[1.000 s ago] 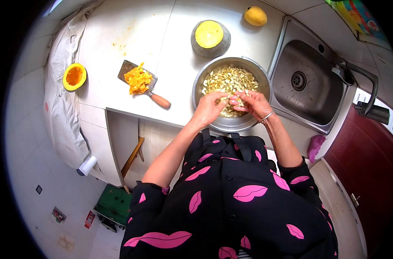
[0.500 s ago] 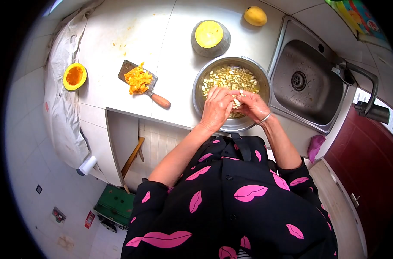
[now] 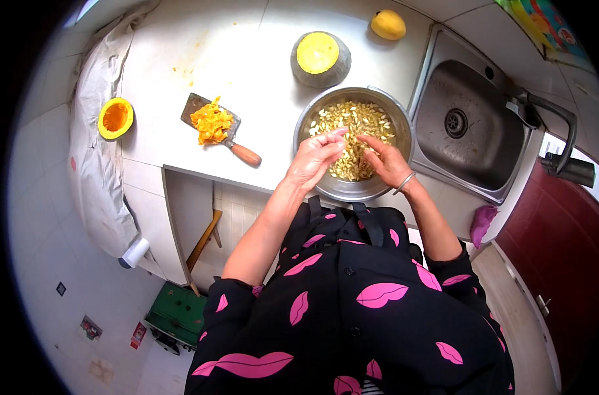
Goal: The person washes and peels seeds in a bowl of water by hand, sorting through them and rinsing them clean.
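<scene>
Left hand (image 3: 317, 158): I'm holding it over the metal bowl (image 3: 404, 128), thumb and fingertips bending close; whether they're pinching a seed, I cannot tell
Right hand (image 3: 386, 162): it's hovering opposite — fingers loosely parted, pointing inward over the pale seeds (image 3: 365, 117)
Bowl: it's sitting on the countertop (image 3: 273, 112), just beside the sink (image 3: 437, 155); the seeds are lying inside, glistening
Scraper (image 3: 247, 155): it's lying off to my left; orange pulp (image 3: 211, 122) is heaping on its blade
Gourd (image 3: 320, 69): it's standing behind the bowl — cut face showing yellow
</scene>
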Demonstrator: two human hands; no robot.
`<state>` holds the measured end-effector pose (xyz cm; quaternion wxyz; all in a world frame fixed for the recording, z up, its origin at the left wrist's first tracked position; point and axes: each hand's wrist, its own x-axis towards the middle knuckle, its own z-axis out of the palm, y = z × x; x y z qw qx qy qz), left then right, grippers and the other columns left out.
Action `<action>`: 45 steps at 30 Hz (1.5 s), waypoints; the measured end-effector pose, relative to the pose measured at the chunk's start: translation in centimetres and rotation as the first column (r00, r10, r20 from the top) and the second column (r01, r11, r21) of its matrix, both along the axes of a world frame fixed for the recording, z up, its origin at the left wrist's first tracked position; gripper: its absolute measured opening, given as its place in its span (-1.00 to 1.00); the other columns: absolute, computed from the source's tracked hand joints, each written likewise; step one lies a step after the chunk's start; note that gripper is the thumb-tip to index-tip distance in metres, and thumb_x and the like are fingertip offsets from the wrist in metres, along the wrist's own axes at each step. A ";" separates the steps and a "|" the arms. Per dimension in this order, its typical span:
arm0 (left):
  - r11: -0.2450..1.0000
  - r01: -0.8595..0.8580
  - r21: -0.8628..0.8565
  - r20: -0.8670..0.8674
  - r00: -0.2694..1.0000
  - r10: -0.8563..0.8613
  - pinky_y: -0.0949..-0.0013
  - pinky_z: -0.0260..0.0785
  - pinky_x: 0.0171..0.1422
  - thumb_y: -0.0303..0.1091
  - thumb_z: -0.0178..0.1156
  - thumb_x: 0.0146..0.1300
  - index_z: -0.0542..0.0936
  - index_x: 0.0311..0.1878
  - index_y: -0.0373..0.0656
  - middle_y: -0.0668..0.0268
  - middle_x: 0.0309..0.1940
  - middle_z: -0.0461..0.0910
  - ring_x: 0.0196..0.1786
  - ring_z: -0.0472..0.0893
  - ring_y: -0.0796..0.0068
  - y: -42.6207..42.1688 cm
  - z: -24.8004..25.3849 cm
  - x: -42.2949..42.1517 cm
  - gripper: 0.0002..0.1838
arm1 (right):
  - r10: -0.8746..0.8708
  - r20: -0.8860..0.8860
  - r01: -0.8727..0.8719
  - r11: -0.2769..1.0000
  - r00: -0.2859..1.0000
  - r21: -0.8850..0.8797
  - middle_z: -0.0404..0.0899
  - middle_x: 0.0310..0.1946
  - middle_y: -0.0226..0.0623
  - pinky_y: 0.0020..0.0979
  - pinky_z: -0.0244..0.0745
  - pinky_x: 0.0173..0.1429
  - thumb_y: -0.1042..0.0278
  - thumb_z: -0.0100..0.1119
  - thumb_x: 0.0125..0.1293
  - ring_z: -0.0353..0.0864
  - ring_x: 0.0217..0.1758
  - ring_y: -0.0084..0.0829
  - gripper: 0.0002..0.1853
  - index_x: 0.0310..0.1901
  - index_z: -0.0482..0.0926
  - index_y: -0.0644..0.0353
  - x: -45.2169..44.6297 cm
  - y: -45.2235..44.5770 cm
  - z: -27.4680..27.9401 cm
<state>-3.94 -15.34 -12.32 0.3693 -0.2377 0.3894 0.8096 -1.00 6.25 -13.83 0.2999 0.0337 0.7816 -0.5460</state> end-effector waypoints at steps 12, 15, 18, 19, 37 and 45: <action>0.463 -0.149 -0.873 -0.480 0.424 -0.768 0.14 0.32 0.01 -0.55 0.24 0.03 0.51 -0.32 -0.22 0.14 -0.29 0.44 -0.12 0.44 0.05 2.4 -3.7 2.1 -0.86 | 0.383 -0.126 -0.201 0.704 0.915 0.681 0.25 0.34 0.14 -0.13 0.54 0.14 0.45 0.05 0.21 0.53 0.16 0.03 -0.48 0.24 0.45 -0.11 0.1 -1.4 0.9; 0.397 -0.125 -0.909 -0.417 0.289 -0.862 0.14 0.30 0.02 -0.55 0.22 0.06 0.51 -0.33 -0.21 0.16 -0.21 0.42 -0.03 0.42 0.12 2.4 -2.8 2.1 -0.89 | 0.681 -0.241 -0.228 0.522 0.692 0.822 0.22 0.37 0.06 -0.17 0.54 0.14 0.46 0.02 0.17 0.47 0.23 -0.03 -0.48 0.22 0.46 -0.10 1.5 -0.9 -0.9; 0.512 -0.155 -0.845 -0.521 0.450 -0.725 0.12 0.31 0.04 -0.57 0.21 0.07 0.49 -0.32 -0.20 0.13 -0.23 0.42 -0.04 0.42 0.07 1.9 -0.5 1.5 -0.88 | 0.440 -0.316 -0.138 0.739 0.840 0.660 0.30 0.29 -0.03 -0.17 0.53 0.12 0.52 0.07 0.13 0.47 0.18 -0.06 -0.47 0.20 0.45 0.00 0.2 -0.1 -0.7; 0.534 -0.165 -0.829 -0.539 0.490 -0.685 0.11 0.31 0.04 -0.57 0.20 0.07 0.49 -0.32 -0.20 0.13 -0.23 0.41 -0.05 0.42 0.05 1.5 -0.1 1.3 -0.88 | 0.368 -0.326 -0.092 0.774 0.871 0.627 0.31 0.27 -0.04 -0.17 0.53 0.11 0.53 0.08 0.12 0.48 0.16 -0.06 -0.46 0.20 0.45 0.02 -0.8 0.2 -0.4; 0.843 -0.127 -0.523 -0.394 0.913 -0.107 0.56 0.52 -0.25 -0.55 0.12 0.33 0.50 -0.15 -0.30 0.30 -0.33 0.56 -0.33 0.57 0.63 -3.3 1.3 0.5 -0.93 | -0.060 0.614 0.384 0.826 0.787 -0.412 0.64 -0.14 -0.23 -0.35 0.67 -0.02 0.35 0.16 0.37 0.68 -0.08 -0.42 -0.80 -0.08 0.57 0.27 -3.9 -5.3 -3.9; 0.859 0.022 -0.512 -0.304 0.930 -0.205 0.57 0.49 -0.25 -0.53 0.15 0.32 0.56 -0.13 -0.33 0.33 -0.30 0.58 -0.35 0.55 0.67 -2.8 2.4 0.4 -0.89 | 0.103 0.723 0.591 0.503 0.684 -0.631 0.48 0.17 -0.04 -0.11 0.50 0.25 0.16 -0.14 0.51 0.52 0.22 -0.17 -0.53 0.29 0.29 0.31 -2.8 -3.0 0.0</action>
